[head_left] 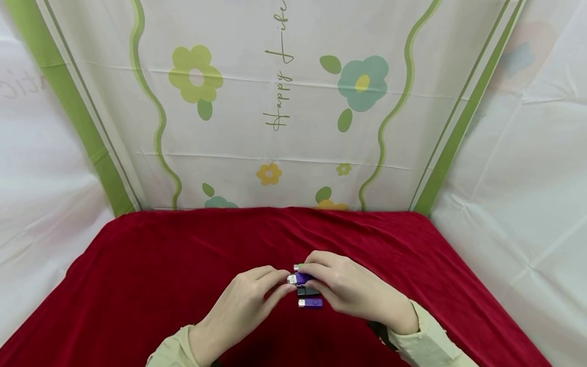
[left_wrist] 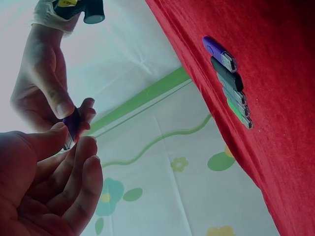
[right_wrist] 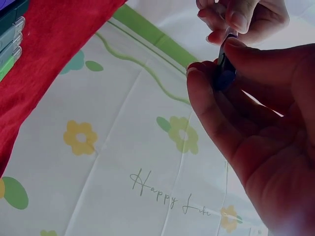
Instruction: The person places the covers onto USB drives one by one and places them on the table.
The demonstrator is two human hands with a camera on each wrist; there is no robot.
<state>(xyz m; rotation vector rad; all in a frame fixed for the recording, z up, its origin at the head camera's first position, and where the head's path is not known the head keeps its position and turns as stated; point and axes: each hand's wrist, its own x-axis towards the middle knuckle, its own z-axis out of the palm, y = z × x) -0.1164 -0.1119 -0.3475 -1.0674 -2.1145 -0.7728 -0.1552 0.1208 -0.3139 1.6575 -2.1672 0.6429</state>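
Observation:
Above the red cloth, both hands hold one dark purple USB flash drive (head_left: 302,278) between them. My right hand (head_left: 350,288) pinches its body between thumb and fingers. At the other end, the thumb and forefinger of my left hand (head_left: 249,298) pinch its clear-capped metal plug (head_left: 292,279). The left wrist view shows a row of other drives lying side by side on the cloth: a purple drive (left_wrist: 215,48), a black drive (left_wrist: 226,73), a grey drive and a green drive (left_wrist: 235,109). In the head view the right hand partly covers this row.
A red velvet cloth (head_left: 183,265) with soft wrinkles covers the table. Behind it hangs a white curtain (head_left: 238,127) printed with flowers and green borders. White sheets close off the left and right sides.

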